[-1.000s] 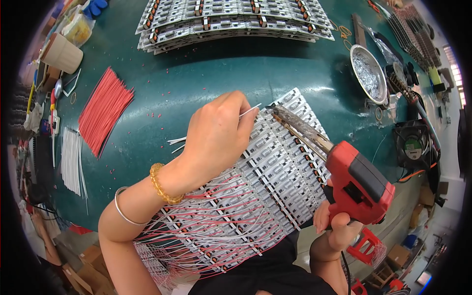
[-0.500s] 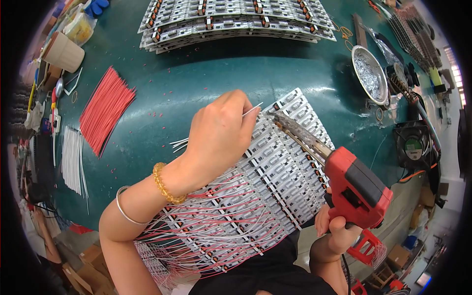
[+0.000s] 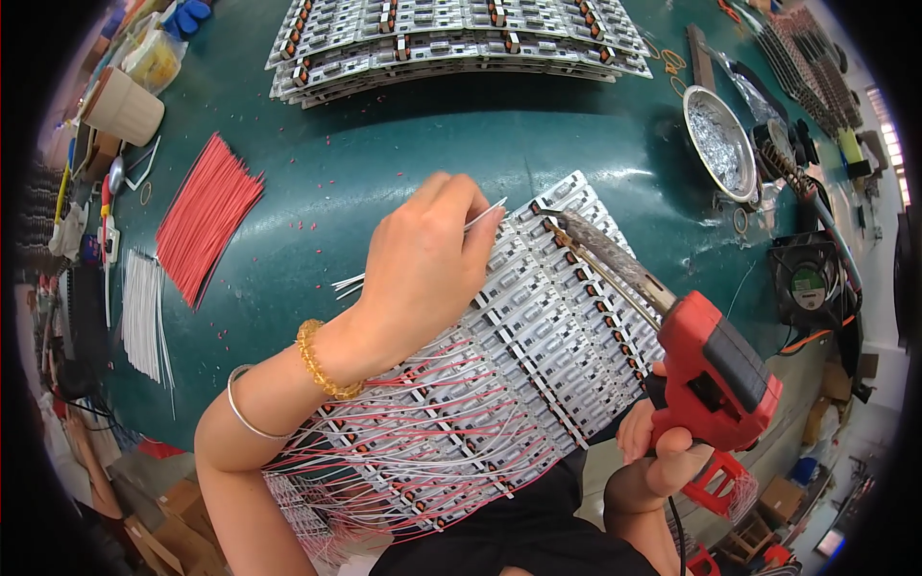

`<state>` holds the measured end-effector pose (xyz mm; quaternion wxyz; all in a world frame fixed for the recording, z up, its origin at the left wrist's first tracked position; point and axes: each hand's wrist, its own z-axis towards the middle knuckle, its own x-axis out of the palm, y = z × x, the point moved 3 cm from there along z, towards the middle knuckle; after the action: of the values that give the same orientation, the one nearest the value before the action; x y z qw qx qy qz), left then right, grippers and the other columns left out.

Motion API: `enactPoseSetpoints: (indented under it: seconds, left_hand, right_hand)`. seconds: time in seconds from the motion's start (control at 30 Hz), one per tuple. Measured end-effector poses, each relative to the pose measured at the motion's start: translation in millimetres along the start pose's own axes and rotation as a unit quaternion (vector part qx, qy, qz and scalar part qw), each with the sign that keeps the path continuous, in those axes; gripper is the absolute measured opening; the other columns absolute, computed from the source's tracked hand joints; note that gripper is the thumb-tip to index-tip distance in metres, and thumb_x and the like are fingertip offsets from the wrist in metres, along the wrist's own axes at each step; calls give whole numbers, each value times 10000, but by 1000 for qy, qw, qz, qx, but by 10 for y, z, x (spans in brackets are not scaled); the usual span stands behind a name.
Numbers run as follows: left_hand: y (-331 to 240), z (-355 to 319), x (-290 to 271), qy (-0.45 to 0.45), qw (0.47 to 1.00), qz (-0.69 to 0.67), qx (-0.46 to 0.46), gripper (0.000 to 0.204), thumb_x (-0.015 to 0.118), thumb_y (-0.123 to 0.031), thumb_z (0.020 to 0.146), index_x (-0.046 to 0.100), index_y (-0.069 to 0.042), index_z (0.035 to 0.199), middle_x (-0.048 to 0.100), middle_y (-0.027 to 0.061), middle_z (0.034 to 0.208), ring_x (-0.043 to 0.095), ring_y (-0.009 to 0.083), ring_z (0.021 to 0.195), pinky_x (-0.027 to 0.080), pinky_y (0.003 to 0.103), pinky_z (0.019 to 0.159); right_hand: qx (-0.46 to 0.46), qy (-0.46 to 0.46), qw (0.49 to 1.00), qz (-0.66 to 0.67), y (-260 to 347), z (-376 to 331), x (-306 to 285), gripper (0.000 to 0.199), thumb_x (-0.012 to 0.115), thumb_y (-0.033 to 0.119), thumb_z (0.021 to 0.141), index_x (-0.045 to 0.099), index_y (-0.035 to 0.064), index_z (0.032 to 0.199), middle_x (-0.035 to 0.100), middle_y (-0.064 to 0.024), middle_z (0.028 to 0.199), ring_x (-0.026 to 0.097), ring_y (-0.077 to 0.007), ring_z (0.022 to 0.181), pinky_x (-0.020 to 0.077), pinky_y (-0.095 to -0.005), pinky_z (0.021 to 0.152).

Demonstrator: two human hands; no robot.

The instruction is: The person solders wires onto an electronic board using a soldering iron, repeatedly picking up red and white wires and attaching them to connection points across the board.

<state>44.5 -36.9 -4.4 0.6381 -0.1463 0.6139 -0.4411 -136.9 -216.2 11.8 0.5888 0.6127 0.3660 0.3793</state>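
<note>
My left hand [image 3: 427, 264] pinches a few thin white wires [image 3: 480, 216], their ends held at the far corner of a stack of white circuit strips [image 3: 538, 336] with red and white leads. My right hand [image 3: 663, 461] grips a red soldering gun [image 3: 715, 370] by its handle. Its dark tip [image 3: 562, 221] rests on the strip corner right beside the wire ends. A gold bracelet and a silver bangle sit on my left wrist.
On the green table [image 3: 384, 144] lie a bundle of red wires [image 3: 206, 226] and white wires [image 3: 144, 312] at left. More strip stacks [image 3: 451, 38] sit at the back, a metal bowl [image 3: 720, 144] and a small fan [image 3: 812, 283] at right, a paper cup [image 3: 125, 106] far left.
The soldering gun has shifted slightly down and toward me, with its tip staying at the strip corner. My left hand has barely moved.
</note>
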Motion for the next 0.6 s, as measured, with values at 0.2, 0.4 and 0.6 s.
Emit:
enactPoseSetpoints:
  seconds: [0.2,0.4,0.6]
  left_hand:
    - [-79,-49,32,11,1000,-16,23,124,646,-65,770,552,14,752,554,101,800,548,233,650,434,308,562]
    - [-57,-40,59,5,999,12,53,121,640,-79,764,552,2,741,547,100,802,561,266,629,445,349,550]
    - [-61,-50,63,1,998,21,66,122,635,-96,764,550,-16,728,532,102,800,570,295,609,449,383,525]
  right_hand:
    - [6,-1,1000,13,5,-49,-28,828,619,518,777,363,-179,1142,415,-19,438,394,-99,333,317,-220,339]
    - [30,-10,1000,-2,-44,-65,-28,770,631,506,774,417,-173,1068,427,-26,443,391,-100,333,318,-225,339]
    - [40,16,999,-30,-54,-66,-28,740,679,481,738,449,-155,1039,438,-26,448,397,-97,339,309,-225,343]
